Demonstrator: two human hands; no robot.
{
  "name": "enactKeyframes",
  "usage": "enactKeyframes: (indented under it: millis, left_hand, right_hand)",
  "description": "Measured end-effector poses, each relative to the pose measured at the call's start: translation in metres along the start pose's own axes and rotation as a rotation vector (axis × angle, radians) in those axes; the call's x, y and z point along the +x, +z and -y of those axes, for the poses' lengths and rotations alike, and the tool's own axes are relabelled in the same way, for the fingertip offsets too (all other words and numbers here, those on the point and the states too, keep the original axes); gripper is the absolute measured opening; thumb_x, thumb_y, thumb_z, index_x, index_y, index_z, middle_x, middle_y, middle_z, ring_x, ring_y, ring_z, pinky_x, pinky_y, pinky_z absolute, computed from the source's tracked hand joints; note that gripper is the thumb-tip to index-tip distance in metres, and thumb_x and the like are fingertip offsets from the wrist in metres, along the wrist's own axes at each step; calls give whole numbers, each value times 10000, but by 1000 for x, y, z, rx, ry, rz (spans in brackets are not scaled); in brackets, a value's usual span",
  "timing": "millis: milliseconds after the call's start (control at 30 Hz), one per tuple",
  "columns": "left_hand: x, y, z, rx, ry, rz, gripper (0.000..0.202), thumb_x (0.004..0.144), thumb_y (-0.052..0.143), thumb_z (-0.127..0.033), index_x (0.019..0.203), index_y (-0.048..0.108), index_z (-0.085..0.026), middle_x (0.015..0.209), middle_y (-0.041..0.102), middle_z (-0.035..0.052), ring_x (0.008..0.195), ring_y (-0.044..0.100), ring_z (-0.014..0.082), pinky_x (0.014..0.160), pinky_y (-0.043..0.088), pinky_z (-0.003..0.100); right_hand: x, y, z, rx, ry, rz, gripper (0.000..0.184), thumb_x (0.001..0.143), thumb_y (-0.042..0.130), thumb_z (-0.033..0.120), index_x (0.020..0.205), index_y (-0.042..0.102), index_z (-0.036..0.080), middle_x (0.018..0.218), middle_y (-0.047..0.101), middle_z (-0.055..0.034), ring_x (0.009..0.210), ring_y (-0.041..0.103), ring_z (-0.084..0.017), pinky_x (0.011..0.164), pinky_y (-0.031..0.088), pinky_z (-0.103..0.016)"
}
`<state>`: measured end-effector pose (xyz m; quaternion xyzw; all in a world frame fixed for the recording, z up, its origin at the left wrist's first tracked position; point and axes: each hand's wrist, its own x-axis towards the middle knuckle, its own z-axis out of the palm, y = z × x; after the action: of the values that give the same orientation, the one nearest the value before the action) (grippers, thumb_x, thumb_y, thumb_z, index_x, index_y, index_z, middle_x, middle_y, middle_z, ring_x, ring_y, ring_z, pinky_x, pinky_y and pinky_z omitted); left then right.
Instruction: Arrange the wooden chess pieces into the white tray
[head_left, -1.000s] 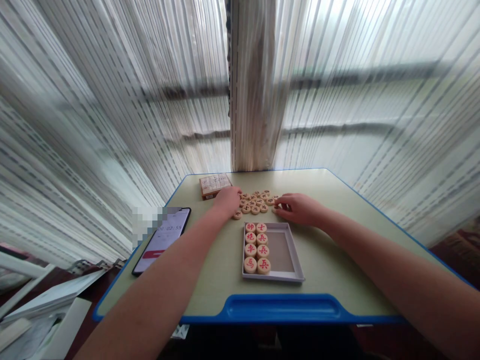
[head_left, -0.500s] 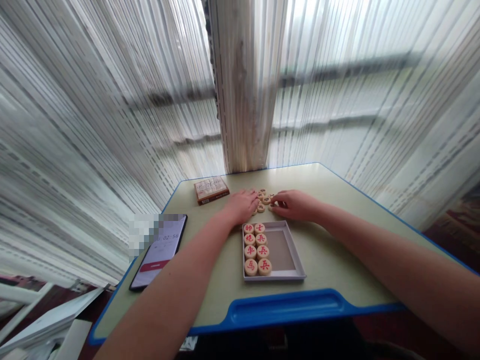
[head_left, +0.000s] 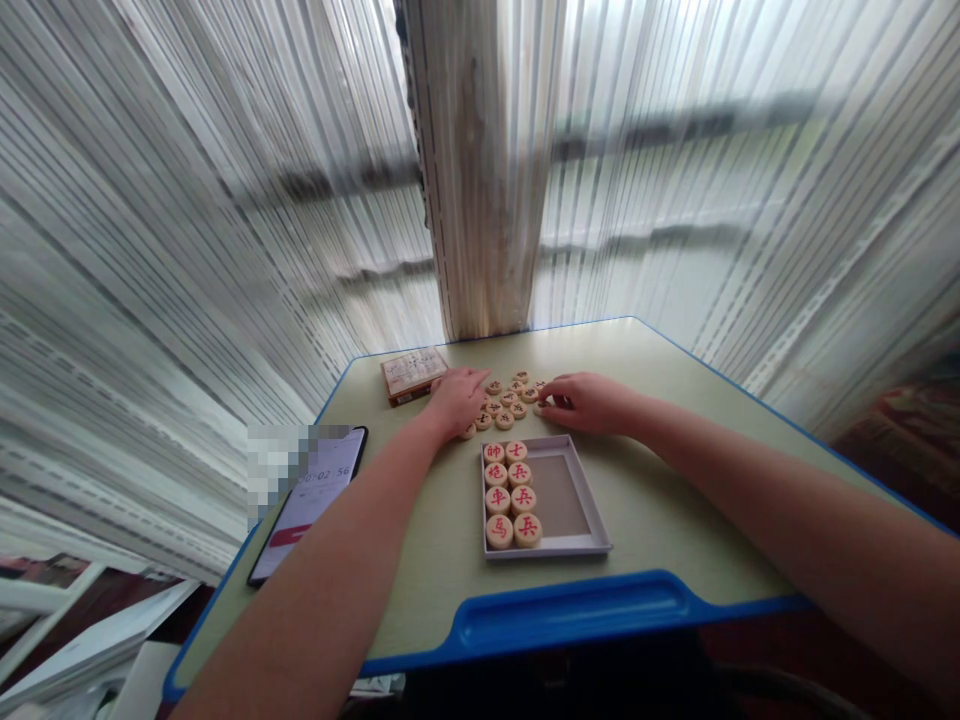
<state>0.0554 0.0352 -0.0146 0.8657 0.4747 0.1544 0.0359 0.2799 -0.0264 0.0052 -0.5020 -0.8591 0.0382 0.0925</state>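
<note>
Pale wooden, round, flat discs marked with dark characters [head_left: 505,421] lie in a loose cluster towards the far side of the pale-topped, blue-edged table [head_left: 652,540], between the person's two hands. They lie flat, face up, some touching; their characters seem turned various ways, most too small to read. Being round, they show no long axis across their faces.

The left hand [head_left: 457,400] lies palm down at the cluster's left edge, fingers stretched out, the forefinger pointing right over the table. Its underside is hidden, so I cannot tell whether it touches a disc. The right hand [head_left: 581,400] reaches in from the other side, thumb and fingers narrowed around a disc at the cluster's right edge; whether it is gripped, I cannot tell.

Nearer the person sits a shallow white cardboard tray [head_left: 562,497]. Along its left side stand pale wooden discs with red characters [head_left: 520,474], two columns of four. The columns' long axis runs away from the person, the characters upright as seen from this side.

Just beyond the left hand lies a flat, brown-sided box with a patterned top [head_left: 414,370]. A black-edged phone [head_left: 321,500] slants beside the left forearm.
</note>
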Motion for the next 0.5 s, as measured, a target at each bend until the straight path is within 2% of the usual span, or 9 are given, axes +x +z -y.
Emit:
enactKeyframes:
  millis: [167, 300, 500]
  left_hand:
    - [-3, 0, -5, -56, 58, 48, 389, 858, 384, -230, 1148, 644, -244, 1240, 611, 5, 1194, 493, 197, 1073, 325, 364]
    - [-6, -1, -10, -71, 62, 43, 382, 850, 411, -242, 1151, 644, -272, 1267, 591, 13, 1200, 497, 209, 1058, 346, 382]
    - [-7, -2, -11, -76, 127, 71, 394, 859, 380, -234, 1147, 649, -229, 1237, 614, 10, 1164, 528, 163, 1042, 366, 290]
  right_hand:
    - [0, 0, 0, 1, 10, -6, 330, 833, 487, 383, 1010, 681, 183, 811, 667, -60, 653, 544, -148, 598, 368, -245]
    - [0, 0, 2, -21, 35, -22, 315, 836, 485, 398, 971, 682, 193, 819, 658, -54, 648, 541, -141, 587, 358, -242]
    - [-2, -1, 3, -52, 66, -69, 299, 824, 503, 384, 990, 652, 186, 955, 637, -71, 679, 553, -141, 614, 371, -248]
